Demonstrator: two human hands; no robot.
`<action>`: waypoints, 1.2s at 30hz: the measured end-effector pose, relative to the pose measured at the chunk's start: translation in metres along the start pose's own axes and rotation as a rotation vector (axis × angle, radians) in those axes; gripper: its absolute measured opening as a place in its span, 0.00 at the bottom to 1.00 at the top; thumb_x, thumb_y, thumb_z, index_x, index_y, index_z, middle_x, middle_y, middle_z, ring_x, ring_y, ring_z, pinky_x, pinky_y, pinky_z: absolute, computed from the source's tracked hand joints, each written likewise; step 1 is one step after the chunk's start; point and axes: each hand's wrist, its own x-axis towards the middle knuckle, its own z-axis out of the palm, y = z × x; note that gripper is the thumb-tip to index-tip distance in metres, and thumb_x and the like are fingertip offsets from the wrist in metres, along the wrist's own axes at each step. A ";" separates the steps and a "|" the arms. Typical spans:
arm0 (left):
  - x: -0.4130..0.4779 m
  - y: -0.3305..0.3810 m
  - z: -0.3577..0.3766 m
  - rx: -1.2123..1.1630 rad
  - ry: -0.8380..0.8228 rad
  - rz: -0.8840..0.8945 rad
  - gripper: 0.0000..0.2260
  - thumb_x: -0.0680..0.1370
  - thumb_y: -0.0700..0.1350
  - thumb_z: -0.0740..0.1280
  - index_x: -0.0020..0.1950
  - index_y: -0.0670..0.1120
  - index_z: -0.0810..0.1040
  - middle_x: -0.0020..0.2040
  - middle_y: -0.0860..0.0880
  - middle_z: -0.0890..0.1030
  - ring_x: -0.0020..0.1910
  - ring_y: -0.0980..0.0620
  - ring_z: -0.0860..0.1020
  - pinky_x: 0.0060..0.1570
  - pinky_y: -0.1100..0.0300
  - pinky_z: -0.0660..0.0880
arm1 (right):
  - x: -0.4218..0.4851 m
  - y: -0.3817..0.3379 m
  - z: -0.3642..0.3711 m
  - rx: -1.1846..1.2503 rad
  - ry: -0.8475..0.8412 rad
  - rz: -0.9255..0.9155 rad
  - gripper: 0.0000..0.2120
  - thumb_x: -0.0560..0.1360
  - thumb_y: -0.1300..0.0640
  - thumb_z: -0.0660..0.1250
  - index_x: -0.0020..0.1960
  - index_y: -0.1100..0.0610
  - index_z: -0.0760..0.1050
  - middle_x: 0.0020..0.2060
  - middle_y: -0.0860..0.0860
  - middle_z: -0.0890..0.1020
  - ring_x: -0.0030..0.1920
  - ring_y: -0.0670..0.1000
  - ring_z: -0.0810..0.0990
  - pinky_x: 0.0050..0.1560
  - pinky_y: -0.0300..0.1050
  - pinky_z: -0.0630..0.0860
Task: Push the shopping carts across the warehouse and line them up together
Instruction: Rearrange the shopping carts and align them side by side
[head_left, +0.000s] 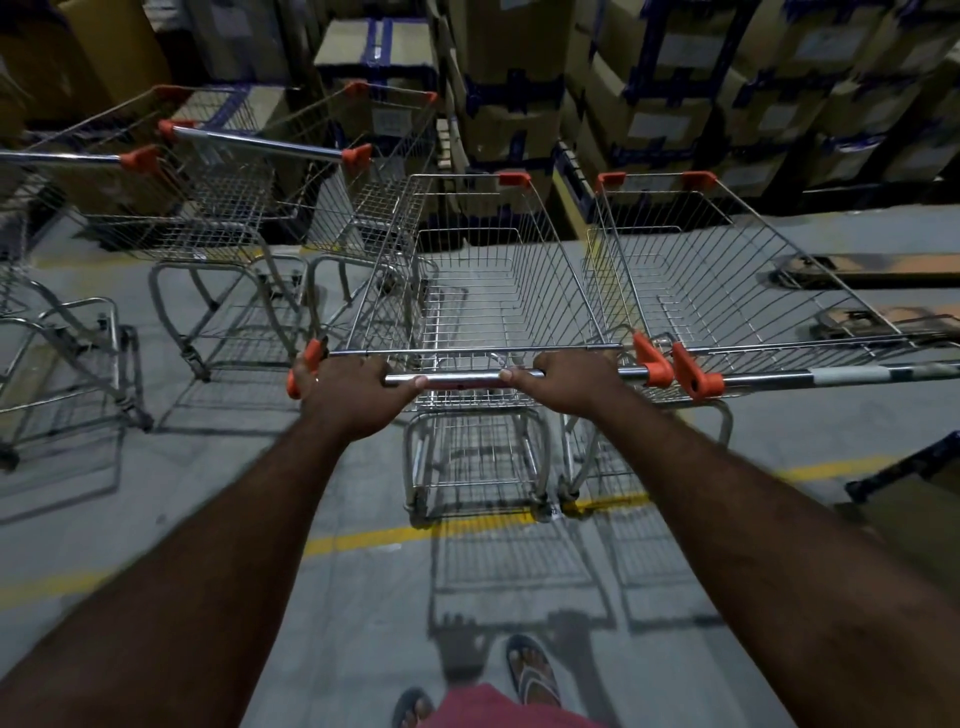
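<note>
Shopping cart (493, 291) dead ahead on the grey floor (208, 519), just beside a second cart (727, 280) on its right; my left hand (358, 395) and right hand (571, 382) both wrap its handle bar (457, 380).

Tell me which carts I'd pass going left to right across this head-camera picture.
Half-seen cart at the left edge → cart with the long chrome handle → middle cart, gripped by left hand and right hand → rightmost cart.
</note>
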 end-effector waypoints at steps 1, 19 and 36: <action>-0.001 0.001 0.000 -0.003 0.001 0.000 0.39 0.71 0.80 0.42 0.56 0.55 0.79 0.59 0.48 0.81 0.65 0.45 0.75 0.72 0.37 0.51 | -0.001 0.001 0.000 0.003 -0.001 -0.001 0.40 0.75 0.23 0.47 0.67 0.51 0.77 0.62 0.53 0.81 0.64 0.57 0.77 0.68 0.61 0.63; -0.021 0.009 0.006 -0.021 0.012 0.003 0.39 0.71 0.80 0.41 0.54 0.55 0.79 0.58 0.49 0.82 0.64 0.44 0.76 0.72 0.36 0.49 | -0.022 0.007 0.002 0.008 -0.005 -0.006 0.41 0.73 0.21 0.46 0.63 0.49 0.79 0.58 0.52 0.83 0.62 0.57 0.78 0.69 0.63 0.64; -0.019 0.008 0.000 -0.033 -0.080 0.019 0.40 0.72 0.79 0.43 0.62 0.55 0.78 0.62 0.46 0.81 0.68 0.43 0.74 0.71 0.31 0.47 | -0.028 0.003 0.001 0.043 -0.054 0.032 0.46 0.71 0.20 0.43 0.69 0.50 0.76 0.65 0.54 0.80 0.67 0.58 0.76 0.73 0.67 0.59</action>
